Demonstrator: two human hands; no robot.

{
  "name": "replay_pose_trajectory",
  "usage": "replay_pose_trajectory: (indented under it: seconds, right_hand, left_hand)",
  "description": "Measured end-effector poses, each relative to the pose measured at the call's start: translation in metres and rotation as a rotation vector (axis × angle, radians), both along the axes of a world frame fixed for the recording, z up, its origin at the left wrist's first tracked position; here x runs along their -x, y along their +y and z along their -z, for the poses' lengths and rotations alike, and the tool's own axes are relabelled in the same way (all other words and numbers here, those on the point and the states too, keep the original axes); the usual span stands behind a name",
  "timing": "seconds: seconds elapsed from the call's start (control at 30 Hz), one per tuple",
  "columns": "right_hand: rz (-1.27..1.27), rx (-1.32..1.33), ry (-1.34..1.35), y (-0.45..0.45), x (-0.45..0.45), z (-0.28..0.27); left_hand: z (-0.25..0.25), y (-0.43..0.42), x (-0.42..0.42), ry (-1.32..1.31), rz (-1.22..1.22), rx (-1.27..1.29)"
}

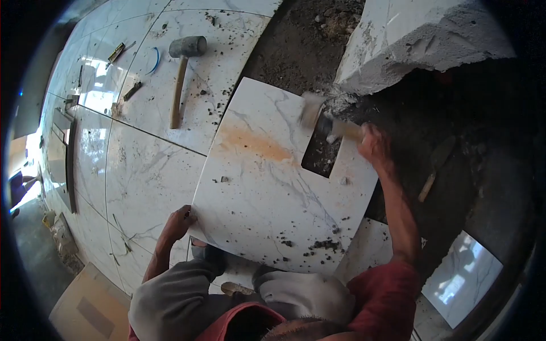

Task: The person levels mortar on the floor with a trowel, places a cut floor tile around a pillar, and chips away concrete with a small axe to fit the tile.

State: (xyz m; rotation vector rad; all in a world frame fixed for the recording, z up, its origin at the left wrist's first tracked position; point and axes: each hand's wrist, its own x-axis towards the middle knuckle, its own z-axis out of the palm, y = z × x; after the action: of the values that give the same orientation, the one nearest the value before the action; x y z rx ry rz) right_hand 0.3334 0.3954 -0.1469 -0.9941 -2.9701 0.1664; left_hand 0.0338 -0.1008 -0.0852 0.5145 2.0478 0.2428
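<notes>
Grips a wooden-handled tool (348, 130), with a head too blurred to identify, in the closed right hand (375, 145) above the notch of a marbled tile (250, 196) beside a rough white pillar (398, 48). Holds the tile's corner in the narrowly curled left hand (178, 223). Shows the notch apparently already cut, but crumbs scattered across the face and dark soil (296, 48) uncovered beyond.

Ahead of the right hand (374, 145), the rough white block (421, 45) stops the passage; to the right, there is room above the dark ground (409, 122) until the trowel (442, 153). Ahead of the left hand (181, 220), the floor tiles (148, 165) give room until the mallet (180, 74).
</notes>
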Motion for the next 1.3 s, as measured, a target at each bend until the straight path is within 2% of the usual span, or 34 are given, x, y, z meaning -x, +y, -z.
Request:
replay_pose_trajectory:
  seconds: [0.03,0.07,0.13,0.17,0.2,0.27,0.3,0.33,0.4,0.43,0.47,0.53,0.57,0.63,0.67,0.73,0.77,0.83,0.87,0.93,0.97,1.0,1.07,1.1,1.17,1.2,1.27,1.3]
  right_hand:
    - [-0.275,-0.054,0.235,-0.005,-0.001,-0.01]
    - [-0.276,-0.054,0.234,0.0,-0.005,-0.006]
    - [0.018,0.065,0.018,0.018,-0.024,0.011]
    - [0.446,0.115,-0.189,0.03,-0.016,0.009]
    - [0.441,0.114,-0.197,0.024,-0.018,0.007]
    - [0.345,0.111,-0.164,0.012,-0.017,-0.006]
    - [0.09,0.109,-0.034,0.002,-0.021,-0.017]
    - [0.091,0.1,-0.031,0.011,-0.024,-0.015]
    - [-0.328,0.029,0.22,0.031,-0.047,0.011]
    - [-0.001,0.062,-0.035,0.057,-0.062,0.041]
    - [-0.003,0.058,-0.031,0.058,-0.053,0.029]
    - [0.45,0.106,-0.309,0.049,-0.032,-0.014]
    - [0.445,0.097,-0.3,0.054,-0.03,-0.014]
    - [-0.304,-0.046,0.211,0.051,-0.043,-0.005]
    - [-0.299,-0.044,0.211,0.056,-0.045,0.007]
    - [0.103,-0.141,-0.134,0.068,-0.043,0.028]
    - [0.102,-0.145,-0.134,0.065,-0.037,0.026]
    - [0.337,0.202,-0.192,0.053,-0.017,0.021]
    - [0.331,0.198,-0.19,0.052,-0.014,0.015]
    - [-0.153,0.118,0.085,0.04,-0.016,0.006]
    - [-0.029,0.16,0.087,0.046,-0.019,0.018]
    - [-0.023,0.165,0.081,0.045,-0.011,0.008]
    - [0.374,0.192,-0.233,0.05,0.012,-0.018]
    - [0.379,0.189,-0.231,0.046,0.007,-0.019]
    - [0.018,0.305,-0.011,0.034,-0.004,-0.017]
    - [0.022,0.3,-0.005,0.039,-0.004,-0.009]
    - [0.139,0.176,-0.186,0.05,-0.006,0.011]
    - [0.373,0.236,-0.267,0.054,0.01,0.003]
  left_hand:
    - [0.004,0.001,0.003,0.006,0.0,-0.009]
    - [0.008,-0.004,0.002,0.006,0.005,-0.019]
    - [0.011,-0.01,0.007,0.006,0.018,-0.022]
    - [0.013,-0.012,0.006,0.009,0.017,-0.046]
    - [0.014,-0.014,0.003,0.009,0.019,-0.071]
    - [0.014,-0.005,0.007,0.015,0.012,-0.084]
    - [0.01,-0.01,0.002,0.004,-0.005,-0.066]
    - [0.012,-0.007,0.003,0.007,-0.004,-0.075]
    - [0.013,-0.011,0.004,0.026,0.047,-0.077]
    - [0.013,-0.012,0.006,0.032,0.053,-0.077]
    - [0.015,-0.012,0.007,0.011,0.024,-0.066]
    - [0.014,-0.01,0.01,-0.012,0.015,-0.055]
    - [0.014,-0.007,0.009,-0.007,0.002,-0.068]
    - [0.009,-0.006,0.003,-0.013,-0.012,-0.067]
    - [0.008,-0.004,0.004,-0.006,0.001,-0.058]
    - [0.006,-0.007,0.001,-0.003,0.011,-0.042]
    - [0.007,-0.008,-0.001,-0.002,0.02,-0.032]
    - [0.009,-0.005,0.006,0.01,0.046,-0.029]
    - [0.01,-0.005,0.004,0.01,0.037,-0.031]
    - [0.012,-0.006,0.007,0.012,0.037,-0.028]
    - [0.012,-0.009,0.006,-0.004,0.024,-0.049]
    - [0.012,-0.011,0.004,-0.023,0.015,-0.071]
    - [0.016,-0.013,0.005,-0.009,0.016,-0.075]
    - [0.016,-0.015,0.004,-0.004,0.013,-0.071]
    - [0.02,-0.018,0.005,-0.015,0.015,-0.064]
    - [0.016,-0.013,0.007,-0.026,0.014,-0.052]
    - [0.009,-0.014,0.002,-0.02,0.042,0.001]
    - [0.01,-0.014,0.003,-0.034,0.048,-0.02]
